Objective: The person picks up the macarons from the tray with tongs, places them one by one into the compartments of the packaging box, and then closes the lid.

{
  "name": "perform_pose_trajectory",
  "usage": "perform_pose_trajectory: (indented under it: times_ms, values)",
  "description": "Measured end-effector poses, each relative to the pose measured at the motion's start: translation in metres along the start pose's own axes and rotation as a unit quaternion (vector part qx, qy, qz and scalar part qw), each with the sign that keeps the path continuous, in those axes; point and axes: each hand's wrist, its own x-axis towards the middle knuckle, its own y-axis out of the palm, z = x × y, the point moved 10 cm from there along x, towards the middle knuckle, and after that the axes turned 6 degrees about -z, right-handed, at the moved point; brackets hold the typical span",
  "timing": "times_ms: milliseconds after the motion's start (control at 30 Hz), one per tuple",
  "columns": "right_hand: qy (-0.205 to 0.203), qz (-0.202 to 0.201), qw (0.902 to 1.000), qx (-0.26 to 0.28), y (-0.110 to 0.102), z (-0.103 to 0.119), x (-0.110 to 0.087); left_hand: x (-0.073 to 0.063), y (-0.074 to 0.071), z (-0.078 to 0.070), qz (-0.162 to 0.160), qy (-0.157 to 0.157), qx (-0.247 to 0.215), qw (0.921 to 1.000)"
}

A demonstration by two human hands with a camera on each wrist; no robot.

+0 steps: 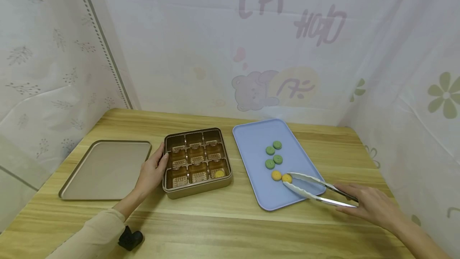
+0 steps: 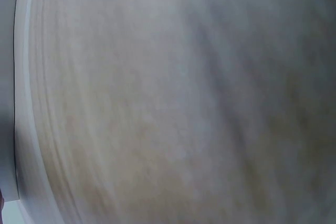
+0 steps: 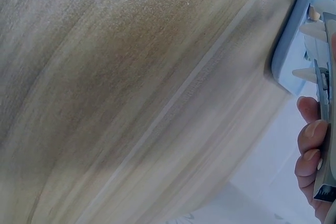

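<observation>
My right hand (image 1: 377, 207) holds a pair of tongs (image 1: 330, 201) with metal arms and pale scalloped tips; in the right wrist view the fingers (image 3: 312, 135) curl round the handle. Its tips stand spread on either side of a yellow-orange round piece (image 1: 286, 178) on the blue tray (image 1: 258, 187). A second yellow-orange piece (image 1: 276, 175) lies right beside it. Several green round pieces (image 1: 270, 150) lie farther up the tray. My left hand (image 1: 152, 171) rests against the left side of a bronze square box (image 1: 201, 189) with divided compartments. One yellow piece (image 1: 219, 174) sits in its near right compartment.
A flat gold-toned square tray or lid (image 1: 108, 171) lies at the left of the wooden table (image 1: 223, 227). A small black object (image 1: 130, 239) is by the left sleeve. Printed curtains (image 1: 179, 51) enclose the back and sides. The left wrist view is mostly blurred tabletop.
</observation>
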Motion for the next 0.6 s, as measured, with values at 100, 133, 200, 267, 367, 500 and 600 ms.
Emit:
perform_pose_trajectory:
  times_ms: [100, 133, 200, 267, 367, 500, 600]
  values:
    - [0.000, -0.003, 1.0000, 0.004, -0.0001, -0.0001, -0.0003, 0.0001, 0.0002, -0.0002, 0.001, -0.001, -0.001, 1.0000]
    - [0.000, -0.003, 1.0000, 0.007, 0.0000, -0.0002, -0.0004, 0.0001, 0.0001, -0.0002, 0.001, -0.001, -0.001, 1.0000]
    - [0.005, -0.002, 0.9999, 0.010, 0.0010, -0.0010, -0.0011, 0.0001, -0.0001, -0.0002, 0.000, -0.001, -0.002, 1.0000]
    - [0.011, -0.001, 0.9998, 0.014, 0.0024, -0.0020, -0.0021, 0.0001, -0.0001, -0.0004, 0.001, -0.001, -0.002, 1.0000]
    - [0.016, -0.002, 0.9998, 0.015, 0.0037, -0.0027, -0.0037, -0.0002, -0.0001, -0.0010, 0.001, 0.001, -0.003, 1.0000]
    - [0.016, -0.004, 0.9997, 0.015, 0.0038, -0.0029, -0.0044, -0.0005, -0.0004, -0.0016, -0.001, 0.006, -0.003, 1.0000]
    - [0.021, -0.002, 0.9996, 0.020, 0.0037, -0.0042, -0.0039, -0.0004, -0.0006, -0.0018, -0.003, 0.007, -0.004, 1.0000]
